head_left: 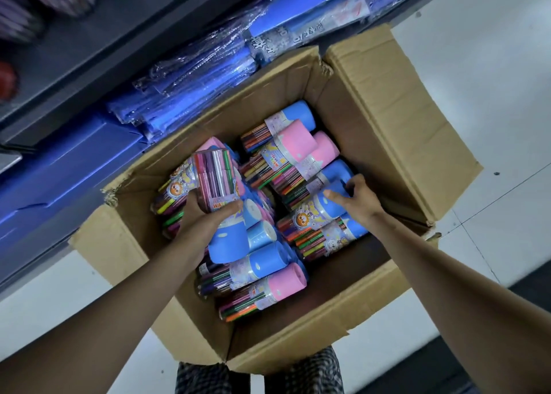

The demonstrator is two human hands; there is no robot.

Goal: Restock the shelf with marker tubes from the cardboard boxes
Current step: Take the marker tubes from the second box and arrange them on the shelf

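Open cardboard box (pixel 384 116) on floor beside shelf (pixel 89 65). Left hand (pixel 205 217) curled around blue-capped marker tube (pixel 222 202), held above pile in box. Right hand (pixel 356 198) grips cap of another blue-capped tube (pixel 319 207) lying in pile. About a dozen tubes visible in box, caps pink or blue. Label on held tube starts "WAT", rest hidden. Wrapped blue packs (pixel 202 71) on shelf.

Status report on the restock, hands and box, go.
Left hand grips a blue-capped marker tube, lifted. Right hand closing on another blue-capped tube in the cardboard box. Nothing blocking.
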